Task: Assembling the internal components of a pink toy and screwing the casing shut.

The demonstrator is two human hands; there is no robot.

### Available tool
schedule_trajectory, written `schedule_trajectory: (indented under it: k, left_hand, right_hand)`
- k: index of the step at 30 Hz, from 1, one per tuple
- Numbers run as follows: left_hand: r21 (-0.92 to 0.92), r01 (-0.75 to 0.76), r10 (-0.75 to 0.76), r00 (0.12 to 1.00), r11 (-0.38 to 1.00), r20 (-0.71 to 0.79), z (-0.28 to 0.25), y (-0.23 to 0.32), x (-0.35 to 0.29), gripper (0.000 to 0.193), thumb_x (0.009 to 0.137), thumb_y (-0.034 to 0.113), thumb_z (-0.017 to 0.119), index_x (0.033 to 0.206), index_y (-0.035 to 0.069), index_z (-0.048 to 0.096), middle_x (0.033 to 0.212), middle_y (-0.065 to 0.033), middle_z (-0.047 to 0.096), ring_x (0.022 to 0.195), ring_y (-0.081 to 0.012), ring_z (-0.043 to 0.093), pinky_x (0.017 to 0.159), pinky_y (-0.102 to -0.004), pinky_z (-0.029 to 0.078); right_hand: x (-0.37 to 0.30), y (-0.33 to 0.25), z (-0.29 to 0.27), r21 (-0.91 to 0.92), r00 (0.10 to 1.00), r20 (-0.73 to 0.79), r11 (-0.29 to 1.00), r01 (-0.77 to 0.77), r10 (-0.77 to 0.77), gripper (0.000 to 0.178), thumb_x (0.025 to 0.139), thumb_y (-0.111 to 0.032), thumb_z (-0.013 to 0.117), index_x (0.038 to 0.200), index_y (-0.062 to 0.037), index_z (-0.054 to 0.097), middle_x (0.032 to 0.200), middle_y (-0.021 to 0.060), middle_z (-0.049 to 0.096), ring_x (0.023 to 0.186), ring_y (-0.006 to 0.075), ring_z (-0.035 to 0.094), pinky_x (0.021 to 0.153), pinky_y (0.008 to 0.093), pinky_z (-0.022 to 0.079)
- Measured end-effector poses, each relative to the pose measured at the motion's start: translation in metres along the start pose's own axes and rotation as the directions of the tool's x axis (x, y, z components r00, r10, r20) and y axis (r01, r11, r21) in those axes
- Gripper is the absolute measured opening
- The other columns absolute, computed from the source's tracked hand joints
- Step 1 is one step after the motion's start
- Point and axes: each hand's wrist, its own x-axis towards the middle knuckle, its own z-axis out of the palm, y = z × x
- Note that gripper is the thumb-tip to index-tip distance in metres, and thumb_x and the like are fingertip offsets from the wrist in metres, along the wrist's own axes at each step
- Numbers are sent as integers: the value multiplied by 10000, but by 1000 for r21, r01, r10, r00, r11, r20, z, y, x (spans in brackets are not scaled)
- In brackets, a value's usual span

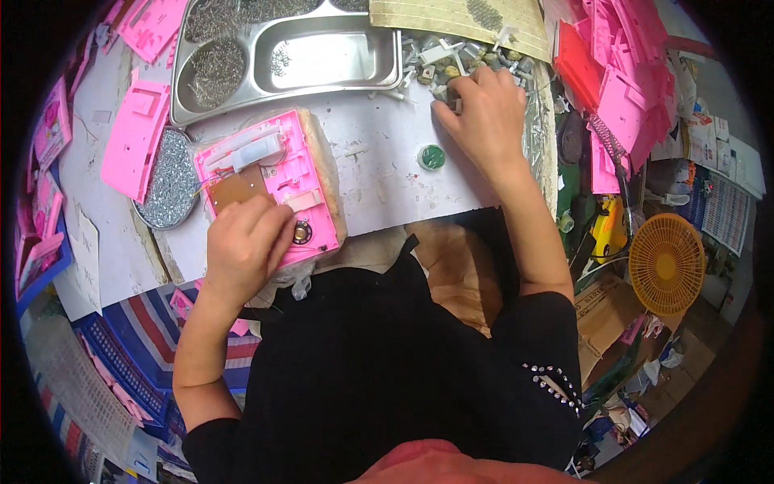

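A pink plastic casing (316, 173) lies open on a pale foam pad, with a brown circuit board (240, 190), a white part (256, 152) and a round dark speaker (302, 232) inside. My left hand (244, 244) bends over its lower half, fingers drawn together beside a small pale block (304, 202). Whatever those fingers pinch is hidden. My right hand (488, 117) reaches into a heap of small white and grey plastic parts (439, 55). Its thumb stands apart from the curled fingers, whose tips are partly covered by the heap.
A steel compartment tray (322, 85) of small metal pieces stands at the back. Left of the casing are a round dish of screws (168, 179) and a pink panel (135, 133). A green-topped round item (431, 157) sits mid-table. Pink shells (625, 105) pile up at right, above a yellow fan (667, 264).
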Motion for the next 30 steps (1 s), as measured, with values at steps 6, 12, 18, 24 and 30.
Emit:
schedule_trajectory:
  k: [6, 12, 18, 24, 30]
  left_hand:
    - [-374, 163, -200, 978, 913, -60, -17, 22, 8, 269, 814, 86, 807, 1041, 5, 687, 809, -84, 634, 623, -195, 573, 562, -308, 448]
    - [-499, 331, -241, 941, 801, 237, 1, 29, 86, 298, 868, 201, 810, 1055, -6, 704, 787, -76, 650, 652, -120, 582, 592, -284, 459]
    - [-672, 425, -128, 887, 607, 444, 2, 36, 91, 238, 963, 217, 731, 976, -18, 692, 677, -17, 610, 591, -71, 537, 546, -265, 429]
    - [-753, 609, 71, 764, 250, 642, 19, 40, 111, 280, 1040, 294, 643, 1040, 20, 698, 743, 48, 628, 666, -32, 529, 574, -236, 419]
    - [-536, 468, 320, 464, 703, 826, 10, 44, 204, 331, 1039, 328, 640, 1051, 14, 743, 787, -21, 712, 678, -75, 604, 619, -251, 489]
  right_hand:
    - [3, -14, -13, 331, 958, -239, 914, 234, -158, 251, 713, -185, 816, 901, -64, 701, 928, 78, 638, 951, 319, 579, 824, 437, 487]
    - [-17, -63, -44, 704, 907, -333, 572, 421, -258, 365, 695, -53, 828, 1010, -54, 646, 981, 101, 693, 860, 310, 661, 725, 393, 549]
    - [-43, -35, -52, 899, 957, -143, 371, 233, -253, 309, 764, -43, 815, 1051, -28, 702, 930, 102, 718, 833, 279, 701, 722, 355, 556]
    - [-69, -25, -48, 938, 979, -193, 281, 202, -60, 236, 806, -12, 809, 1029, -21, 733, 885, 84, 738, 762, 207, 715, 688, 313, 546]
    - [-104, -8, -24, 868, 991, 74, -496, -8, 115, 153, 857, 29, 792, 976, 18, 697, 871, 127, 720, 789, 196, 701, 690, 298, 551]
